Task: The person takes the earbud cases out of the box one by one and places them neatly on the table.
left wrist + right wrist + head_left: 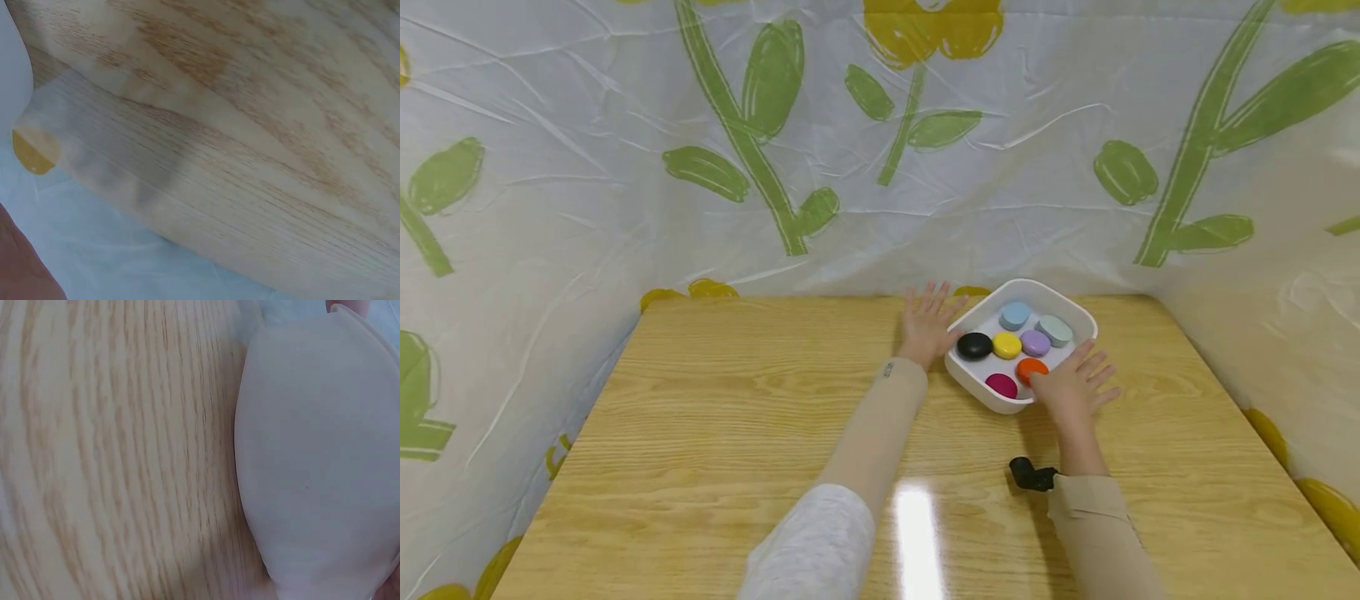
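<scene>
A white square-cornered plastic tub [967,383] stands toward the back right of the table. Inside it lie several smooth rounded pieces: black [974,347], yellow [1007,345], purple [1035,342], light blue [1015,315], pale grey [1055,331], orange [1032,371] and magenta [1002,386]. At the tub's left side is my left hand [927,330], fingers spread, thumb by the rim. My right hand [1070,390] is at the near right corner, fingers splayed outside and thumb over the rim beside the orange piece. The right wrist view is largely filled by the tub's outer wall [312,456].
The wooden table [737,417] ends just behind the tub, against a white sheet [820,275] printed with flowers. Similar sheeting hangs on both sides. A small black device [1032,475] sits by the right wrist.
</scene>
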Tool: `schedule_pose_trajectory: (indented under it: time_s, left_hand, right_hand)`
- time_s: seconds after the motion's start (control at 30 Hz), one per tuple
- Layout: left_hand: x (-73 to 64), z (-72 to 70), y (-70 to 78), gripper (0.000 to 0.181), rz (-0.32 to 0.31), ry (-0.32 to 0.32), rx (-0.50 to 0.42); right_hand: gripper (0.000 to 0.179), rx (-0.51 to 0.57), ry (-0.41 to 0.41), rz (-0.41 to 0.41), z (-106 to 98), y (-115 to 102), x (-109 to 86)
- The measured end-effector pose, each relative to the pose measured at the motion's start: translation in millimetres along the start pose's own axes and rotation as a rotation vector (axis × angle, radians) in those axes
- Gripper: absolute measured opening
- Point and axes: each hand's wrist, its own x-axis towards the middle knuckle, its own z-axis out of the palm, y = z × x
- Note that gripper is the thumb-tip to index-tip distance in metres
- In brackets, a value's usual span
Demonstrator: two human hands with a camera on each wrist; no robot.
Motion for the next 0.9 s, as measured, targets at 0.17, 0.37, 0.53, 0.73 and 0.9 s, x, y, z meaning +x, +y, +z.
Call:
schedule_pose_trajectory:
  time_s: [0.17,0.37,0.53,0.73,0.9]
  left_hand:
    - [-2.6,-1.5,0.5,0.056,-0.004,-0.035,-0.026]
    - [-1.1,1.6,3.0,0.054,0.005,-0.059,-0.037]
    - [-5.0,3.2,2.1,0.054,0.027,-0.012,-0.059]
    - [-12.9,3.6,-0.6,0.055,0.056,0.018,-0.059]
    - [-21.9,6.2,-0.7,0.054,0.067,0.024,-0.07]
  right_hand:
    - [0.094,-0.017,-0.001,0.019,-1,-1,-2.5]
    - [0.092,-0.011,0.0,0.021,-2,1,-4.0]
    - [0.089,-0.02,-0.004,0.011,-2,2,-3.4]
    - [0.087,-0.053,-0.016,-0.034,-3,6,-1.1]
    - [0.087,-0.054,-0.044,-0.101,-5,11,0.9]
